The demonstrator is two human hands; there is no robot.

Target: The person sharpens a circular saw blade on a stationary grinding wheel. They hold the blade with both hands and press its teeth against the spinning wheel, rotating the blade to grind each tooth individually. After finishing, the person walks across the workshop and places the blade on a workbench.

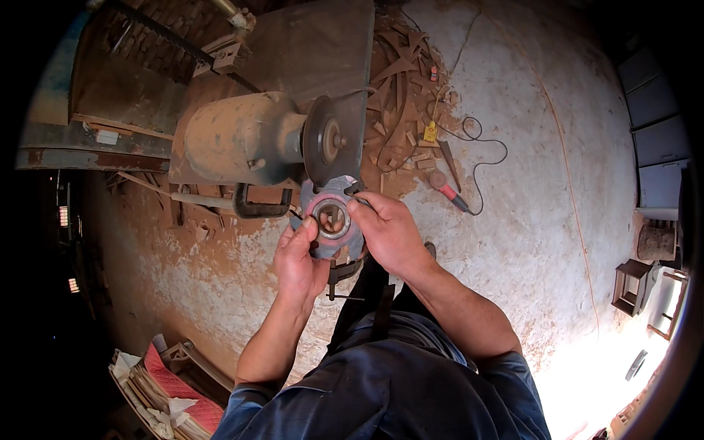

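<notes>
Both my hands hold a round toothed cutter head, greyish with a worn reddish ring around its wide central bore. My left hand grips its lower left side, thumb on the upper face. On the right rim, my right hand is closed with the thumb laid along the face. Fingertips show through the bore. Just beyond the cutter head stands a grinding wheel on the shaft of a dusty motor. I cannot tell whether the cutter head touches the wheel. Below it is a dark metal clamp.
Wood offcuts lie heaped beyond the wheel. A red and black corded power tool and a yellow box rest on the floor to the right. A black handle sits beside the motor. Cardboard and red cloth are at lower left.
</notes>
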